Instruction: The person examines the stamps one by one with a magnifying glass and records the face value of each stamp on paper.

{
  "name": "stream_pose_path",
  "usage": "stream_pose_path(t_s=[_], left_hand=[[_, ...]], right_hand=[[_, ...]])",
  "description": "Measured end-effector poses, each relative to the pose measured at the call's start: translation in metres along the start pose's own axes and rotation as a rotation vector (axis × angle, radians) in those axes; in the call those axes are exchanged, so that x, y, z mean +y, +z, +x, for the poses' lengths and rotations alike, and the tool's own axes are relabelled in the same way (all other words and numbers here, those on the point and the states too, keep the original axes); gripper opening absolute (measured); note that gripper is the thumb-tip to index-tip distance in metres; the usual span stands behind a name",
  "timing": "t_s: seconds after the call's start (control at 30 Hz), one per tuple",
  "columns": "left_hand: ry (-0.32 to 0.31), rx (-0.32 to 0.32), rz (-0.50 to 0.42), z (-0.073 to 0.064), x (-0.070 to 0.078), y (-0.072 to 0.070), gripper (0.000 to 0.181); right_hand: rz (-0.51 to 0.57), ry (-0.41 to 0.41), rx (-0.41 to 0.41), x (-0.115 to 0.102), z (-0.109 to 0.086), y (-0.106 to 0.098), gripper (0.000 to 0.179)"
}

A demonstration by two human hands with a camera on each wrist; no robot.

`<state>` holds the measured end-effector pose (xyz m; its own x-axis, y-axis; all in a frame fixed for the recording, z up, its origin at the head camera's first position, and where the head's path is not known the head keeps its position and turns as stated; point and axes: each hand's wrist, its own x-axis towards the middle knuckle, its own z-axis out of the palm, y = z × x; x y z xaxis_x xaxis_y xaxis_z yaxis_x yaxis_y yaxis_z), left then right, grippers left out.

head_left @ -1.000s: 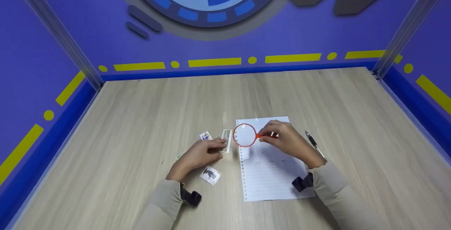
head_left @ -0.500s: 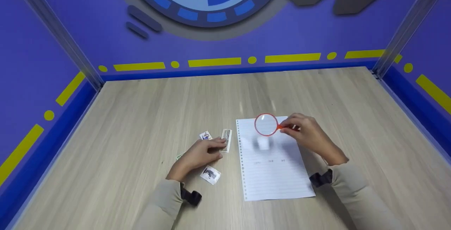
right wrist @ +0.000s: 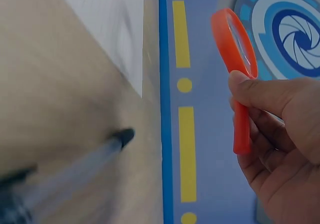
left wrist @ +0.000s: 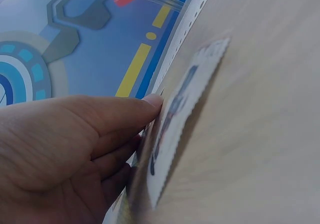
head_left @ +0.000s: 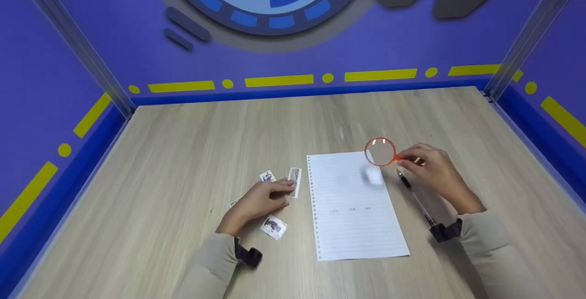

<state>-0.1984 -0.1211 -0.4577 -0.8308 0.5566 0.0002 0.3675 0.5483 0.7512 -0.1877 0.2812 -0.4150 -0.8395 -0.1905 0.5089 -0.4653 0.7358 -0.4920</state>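
In the head view my right hand [head_left: 428, 166] pinches the handle of an orange-rimmed magnifying glass [head_left: 395, 156], its lens above the paper's top right corner. The right wrist view shows thumb and fingers around that handle. My left hand [head_left: 256, 202] lies on the table, its fingertips on a long stamp-like slip [head_left: 294, 182]. Just beyond it is a small stamp [head_left: 267, 176] with a coloured figure, partly covered. A stamp with a dark figure [head_left: 274, 227] lies on the near side, close to the thumb. A greenish slip [head_left: 233, 203] shows only at the hand's left edge.
A lined, hole-punched sheet of paper [head_left: 359, 235] with faint writing lies between the hands. Beside its right edge a pen [head_left: 419, 200] lies under the right forearm. Blue-purple panels [head_left: 284, 61] bound the wooden table [head_left: 229, 129] at back and sides.
My right hand has carried the magnifying glass rightward and a little away, from beside the long slip to the paper's far right corner. The left hand has stayed in place.
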Motion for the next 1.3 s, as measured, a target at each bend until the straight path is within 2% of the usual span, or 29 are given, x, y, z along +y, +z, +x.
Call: stream_pose_path(t_s=[0.43, 0.57, 1.0, 1.3], left_hand=[[0.002, -0.008, -0.024, 0.000, -0.001, 0.001, 0.037], [0.017, -0.003, -0.025, -0.001, -0.001, 0.001, 0.036], [0.045, 0.004, -0.024, -0.002, -0.001, 0.000, 0.036], [0.037, 0.003, -0.006, -0.002, -0.001, -0.001, 0.037]], right_hand=[[-0.029, 0.061, 0.080, 0.034, -0.015, -0.028, 0.012], [-0.038, 0.114, 0.087, 0.043, -0.020, -0.032, 0.011], [-0.079, 0.296, 0.048, 0.062, -0.033, -0.042, 0.016], [-0.088, 0.454, -0.058, 0.075, -0.039, -0.052, 0.029]])
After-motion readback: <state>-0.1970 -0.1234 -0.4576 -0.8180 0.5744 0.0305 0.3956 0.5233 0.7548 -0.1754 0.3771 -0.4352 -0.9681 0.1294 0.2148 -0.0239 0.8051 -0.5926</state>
